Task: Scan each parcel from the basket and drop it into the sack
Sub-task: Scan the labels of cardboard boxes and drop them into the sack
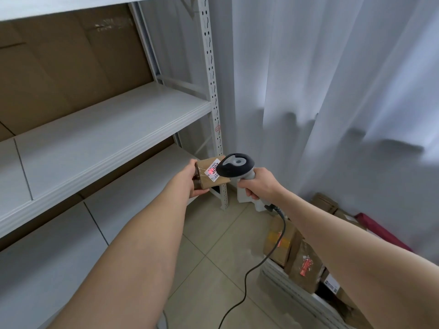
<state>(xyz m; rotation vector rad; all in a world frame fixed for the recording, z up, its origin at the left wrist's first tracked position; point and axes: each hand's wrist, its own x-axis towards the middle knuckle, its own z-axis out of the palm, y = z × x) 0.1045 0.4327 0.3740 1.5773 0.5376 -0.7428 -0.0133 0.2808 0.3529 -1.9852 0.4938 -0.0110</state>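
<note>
At the left fingers: left hand (193, 179) is gripping the near end of the parcel (215, 182), thumb lying over the top edge, fingers curling underneath.
At the right fingers: right hand (257, 184) is clasping the grey handle of the scanner (235, 166), fingers wrapping round it; whether one is pressing the trigger cannot be told.
Between the two hands: parcel is hanging in the air, its label (213, 171) facing up, the scanner head hovering just above and partly covering it; red light is falling on the label.
Step in hand: judging by the light, the scan is taking place.
Doing it well: left fingers are staying off the label, which is helping; holding the box level and steady, and drawing the scanner head back a little so the light is crossing the whole barcode, is likely giving a cleaner read.
Trailing from the right hand: cable (273, 252) is looping down to the floor; worth keeping it slack.
Below the right forearm: basket (280, 279) is holding more brown parcels.
Beyond the left fingers: shelving (107, 129) is standing.
Sack: not showing plainly.
</note>
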